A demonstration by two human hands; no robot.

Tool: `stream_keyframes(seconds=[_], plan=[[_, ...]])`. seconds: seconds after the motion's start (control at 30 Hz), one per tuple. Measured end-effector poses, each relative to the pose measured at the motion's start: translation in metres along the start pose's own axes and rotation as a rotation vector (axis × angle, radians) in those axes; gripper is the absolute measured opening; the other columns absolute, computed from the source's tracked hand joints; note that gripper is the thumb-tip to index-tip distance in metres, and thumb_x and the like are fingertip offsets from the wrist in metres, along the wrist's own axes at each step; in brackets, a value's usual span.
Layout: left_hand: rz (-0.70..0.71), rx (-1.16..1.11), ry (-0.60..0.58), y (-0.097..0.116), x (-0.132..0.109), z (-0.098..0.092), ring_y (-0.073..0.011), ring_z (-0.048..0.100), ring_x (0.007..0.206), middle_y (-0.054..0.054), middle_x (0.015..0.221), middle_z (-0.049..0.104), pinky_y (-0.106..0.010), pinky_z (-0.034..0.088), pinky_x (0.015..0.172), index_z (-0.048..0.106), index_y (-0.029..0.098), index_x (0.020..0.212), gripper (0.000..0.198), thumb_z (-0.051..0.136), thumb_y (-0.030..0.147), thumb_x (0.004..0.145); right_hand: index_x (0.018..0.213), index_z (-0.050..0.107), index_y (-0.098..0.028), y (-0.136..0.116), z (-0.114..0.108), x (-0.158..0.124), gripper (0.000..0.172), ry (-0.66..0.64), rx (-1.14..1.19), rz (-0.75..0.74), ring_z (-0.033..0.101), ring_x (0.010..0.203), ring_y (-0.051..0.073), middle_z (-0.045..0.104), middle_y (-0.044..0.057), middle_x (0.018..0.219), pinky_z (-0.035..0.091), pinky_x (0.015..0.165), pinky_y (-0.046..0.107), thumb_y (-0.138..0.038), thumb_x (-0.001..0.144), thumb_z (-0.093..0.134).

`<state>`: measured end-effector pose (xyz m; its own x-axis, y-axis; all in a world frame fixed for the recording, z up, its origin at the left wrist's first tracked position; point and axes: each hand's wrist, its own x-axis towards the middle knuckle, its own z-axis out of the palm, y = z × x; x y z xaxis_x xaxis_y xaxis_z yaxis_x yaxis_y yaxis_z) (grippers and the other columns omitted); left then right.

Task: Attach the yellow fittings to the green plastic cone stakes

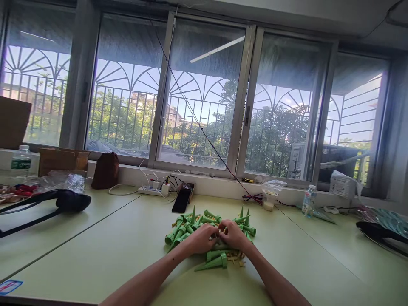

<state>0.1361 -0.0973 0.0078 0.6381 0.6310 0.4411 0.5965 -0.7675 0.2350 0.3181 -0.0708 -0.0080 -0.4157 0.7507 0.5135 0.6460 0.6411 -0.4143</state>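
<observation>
Both my hands meet over a pile of green plastic cone-shaped spikes (180, 231) on the pale green table (105, 250). My left hand (204, 238) has its fingers curled in toward the other hand. Close against it, my right hand (233, 235) is bent the same way, with thumb and fingertips pinched together. Whatever sits between the fingertips is too small to make out. In front of the hands lies a single green spike (213, 262), its tip pointing left. Small yellow pieces (235, 257) are scattered beside it and among the pile.
Behind the pile are a black phone (181, 199) and a power strip (153, 190) with cables. A bottle (308, 200) and a plastic cup (268, 199) stand at the back right. On the left are a brown pouch (105, 171), a cardboard box (63, 161) and a black strap-like object (72, 200).
</observation>
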Motion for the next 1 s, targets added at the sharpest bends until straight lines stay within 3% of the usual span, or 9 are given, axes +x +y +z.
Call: stream_keyframes(seconds=[1.0], plan=[[0.000, 0.013, -0.011, 0.0045, -0.0002, -0.0036, -0.0173, 0.059, 0.069, -0.005, 0.074, 0.067, -0.025, 0.040, 0.066, 0.064, 0.017, 0.075, 0.014, 0.050, 0.018, 0.078, 0.080, 0.065, -0.014, 0.0001, 0.0001, -0.0001, 0.011, -0.004, -0.010, -0.008, 0.057, 0.072, 0.014, 0.064, 0.004, 0.079, 0.041, 0.066, 0.021, -0.013, 0.073, 0.057]])
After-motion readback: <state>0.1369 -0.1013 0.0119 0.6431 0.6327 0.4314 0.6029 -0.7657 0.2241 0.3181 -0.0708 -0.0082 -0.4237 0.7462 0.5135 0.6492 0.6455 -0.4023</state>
